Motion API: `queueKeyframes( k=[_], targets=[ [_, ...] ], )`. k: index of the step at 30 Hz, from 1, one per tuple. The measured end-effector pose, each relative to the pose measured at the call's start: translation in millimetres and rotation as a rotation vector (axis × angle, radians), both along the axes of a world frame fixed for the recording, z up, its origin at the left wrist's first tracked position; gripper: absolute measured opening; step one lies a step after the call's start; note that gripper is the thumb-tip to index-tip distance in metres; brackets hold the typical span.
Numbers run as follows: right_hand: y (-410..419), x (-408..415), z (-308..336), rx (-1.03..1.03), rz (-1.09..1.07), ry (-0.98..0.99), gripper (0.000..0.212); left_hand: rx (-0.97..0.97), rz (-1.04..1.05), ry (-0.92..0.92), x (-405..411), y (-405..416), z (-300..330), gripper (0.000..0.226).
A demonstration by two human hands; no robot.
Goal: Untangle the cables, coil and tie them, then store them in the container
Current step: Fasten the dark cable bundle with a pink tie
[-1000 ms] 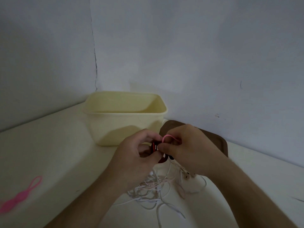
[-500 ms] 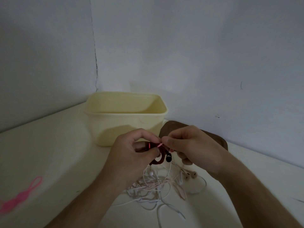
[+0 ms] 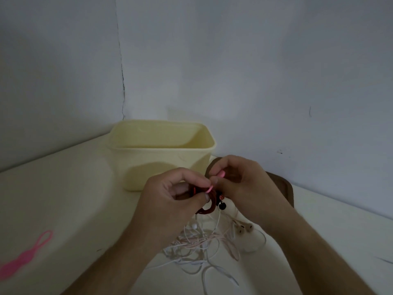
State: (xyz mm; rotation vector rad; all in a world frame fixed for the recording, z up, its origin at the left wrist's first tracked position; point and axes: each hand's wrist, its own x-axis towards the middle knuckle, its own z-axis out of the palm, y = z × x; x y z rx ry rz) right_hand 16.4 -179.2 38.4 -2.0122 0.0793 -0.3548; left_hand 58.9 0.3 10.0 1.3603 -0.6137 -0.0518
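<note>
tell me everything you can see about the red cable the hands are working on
The red cable is a thin, dark red cord wound into a small coil, with black earbuds hanging at its right side. It is held above the table, over the loose white cables. The left hand grips the coil between thumb and fingers, hiding most of it. The right hand pinches a pink tie that runs across the coil's top. Whether the tie is fastened cannot be seen.
</note>
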Motion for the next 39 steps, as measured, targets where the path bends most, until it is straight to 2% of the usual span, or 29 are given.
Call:
queueKeyframes(
  k=[3,5,9,15,19,23,25,30,36,39],
  targets=[
    [7,0,-4,0.09,-0.088,-0.017,0.02,-0.048,0.023,-0.031,0,0,1,0.023],
    [10,-1,-3,0.145,-0.112,-0.011,0.019,-0.048,0.048,-0.061,1,-1,-1,0.024],
    [10,-3,-1,0.186,-0.057,0.01,0.007,-0.01,0.136,-0.192,5,-3,-7,0.032],
    [11,-2,0,0.236,0.034,0.06,0.029,0.019,0.226,-0.296,10,-1,-9,0.036],
    [11,-3,4,0.263,0.168,0.142,0.028,0.002,0.265,-0.331,12,-1,-12,0.037],
    [17,-1,-1,0.035,0.105,0.144,0.013,-0.006,0.258,-0.297,12,-1,-12,0.034],
    [19,-1,-3,-0.001,0.053,0.128,0.01,0.003,0.251,-0.266,10,0,-11,0.033],
    [21,-1,-5,0.066,0.029,0.096,0.013,0.011,0.21,-0.189,8,0,-7,0.033],
    [24,0,-6,-0.015,0.019,0.043,0.023,0.001,0.194,-0.115,6,1,-5,0.03],
    [23,0,-6,0.088,0.026,0.038,0.02,0.005,0.219,-0.119,6,1,-4,0.029]
  ],
)
